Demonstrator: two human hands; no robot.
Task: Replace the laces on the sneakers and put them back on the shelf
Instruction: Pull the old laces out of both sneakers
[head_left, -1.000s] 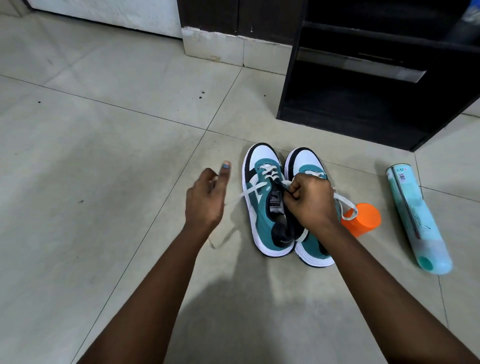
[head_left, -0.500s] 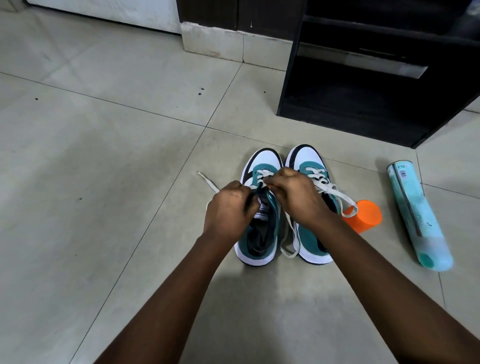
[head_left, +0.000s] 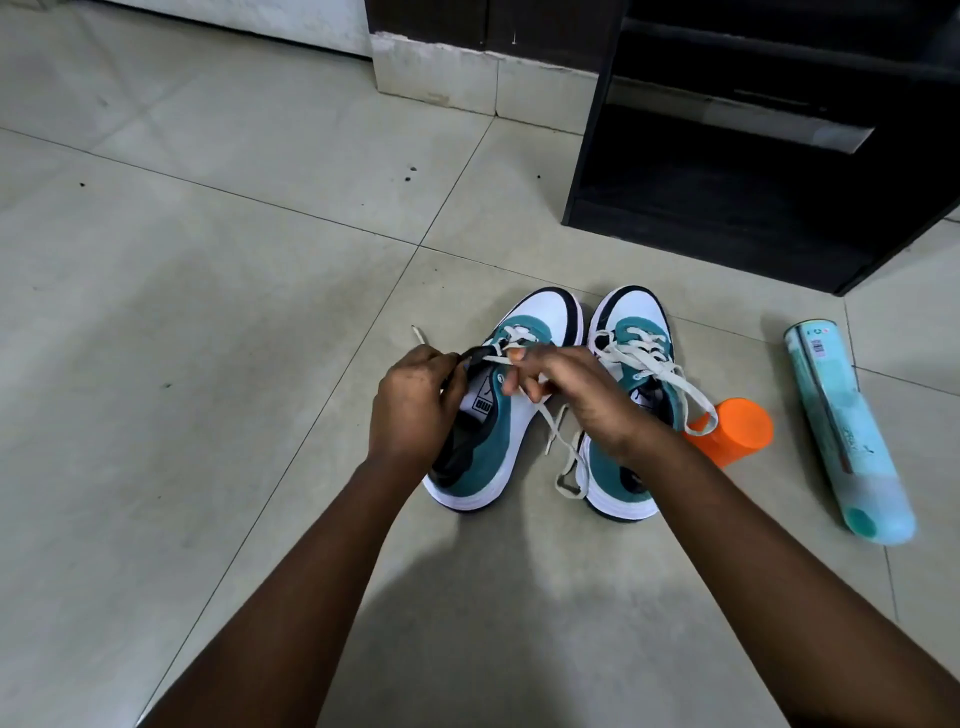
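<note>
- Closest to the camera, two bare forearms come in from 6 o'clock and meet over the left sneaker (head_left: 501, 447), which sits on the tiled floor (head_left: 208, 312) toes pointing to 12.
- Left hand (head_left: 415, 402) is at about 9 o'clock of that shoe's opening, fingers curled around the dark collar edge and tongue, holding it up. The white tongue label shows just beside the knuckles.
- Right hand (head_left: 566, 395) is on the 3 o'clock side of the same shoe, thumb and fingers pinching the white lace (head_left: 550, 431) right at the eyelets. The loose end trails down between the two shoes toward 6.
- Another lace tip (head_left: 417, 335) pokes out past the left hand toward 10 o'clock, lying on the floor.
- The right sneaker (head_left: 631, 332) stands just beside the left one, same teal, white and black colours, its lace loosely threaded, with a loop flopping over toward 4 o'clock.
- That loop touches an orange cap (head_left: 737, 431) lying on its side at 3 o'clock of the shoes.
- Further out at 3 o'clock, a pale teal spray can (head_left: 847, 431) lies flat on the floor.
- Farthest back, at 1 o'clock, is the dark wooden shelf (head_left: 727, 208), well apart from the sneakers.
</note>
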